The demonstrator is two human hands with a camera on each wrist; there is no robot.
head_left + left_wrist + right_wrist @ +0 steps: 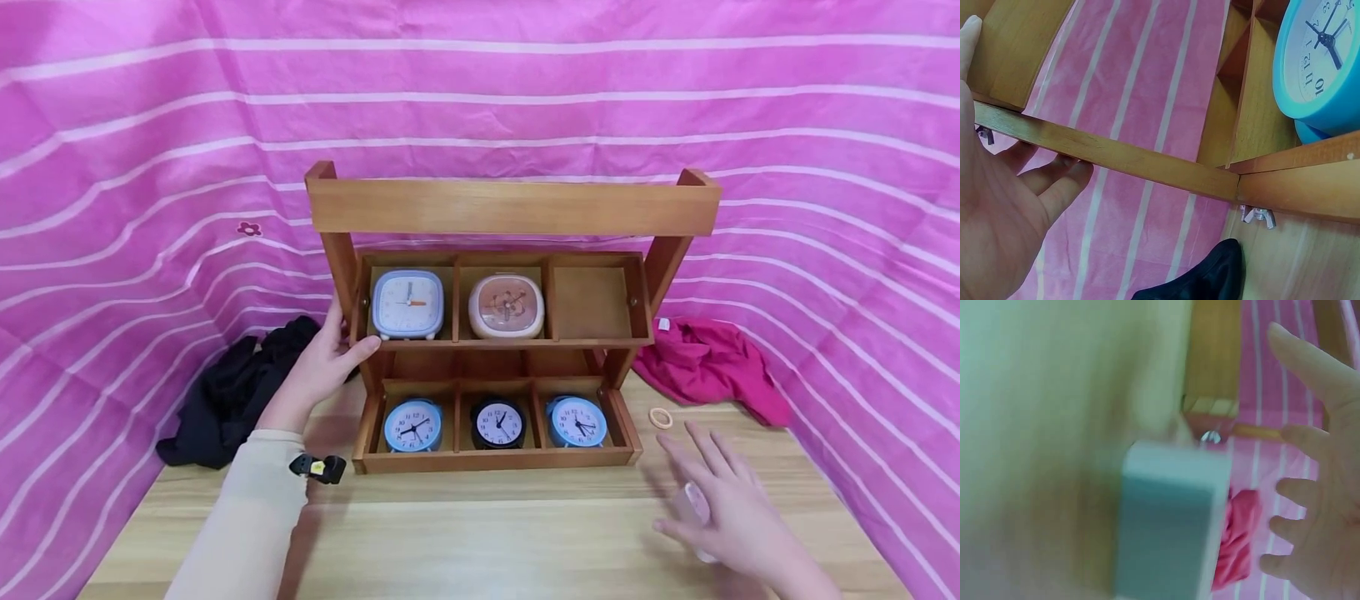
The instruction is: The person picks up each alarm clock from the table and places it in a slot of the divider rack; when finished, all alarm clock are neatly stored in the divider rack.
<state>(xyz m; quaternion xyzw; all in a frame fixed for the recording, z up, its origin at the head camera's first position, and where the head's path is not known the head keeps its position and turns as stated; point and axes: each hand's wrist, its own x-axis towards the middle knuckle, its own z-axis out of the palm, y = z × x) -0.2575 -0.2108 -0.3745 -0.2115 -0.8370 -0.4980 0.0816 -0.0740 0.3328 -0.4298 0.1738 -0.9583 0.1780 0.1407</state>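
Five clocks are seen from the head camera in a two-tier wooden shelf (517, 208) on a light wood table (487, 533), before a pink striped cloth (120, 167). The upper tier holds a lilac square clock (408, 304) in the left compartment and a cream clock (506, 307) in the middle one, the right compartment being bare; the lower tier holds a blue round clock (413, 426), a black round clock (498, 423) and a second blue clock (576, 422). The left hand (324, 367) is laid on the shelf's left upright beside the lilac clock, thumb on the front edge, the fingers wrapped behind the post. The right hand (723, 508) is held over the table at the lower right, fingers spread and straight, above a small whitish object (697, 504) that is blurred. A small ring (661, 417) and a crimson garment (712, 367) are seen right of the shelf, a black garment (225, 392) to its left. From the left wrist, the left hand (1004, 206) is shown with fingers curled behind a wooden rail (1129, 159), the blue round clock (1322, 62) upper right. From the right wrist, blurred, the right hand (1322, 512) is shown open-fingered beside a pale block (1172, 525), whether touching cannot be told.
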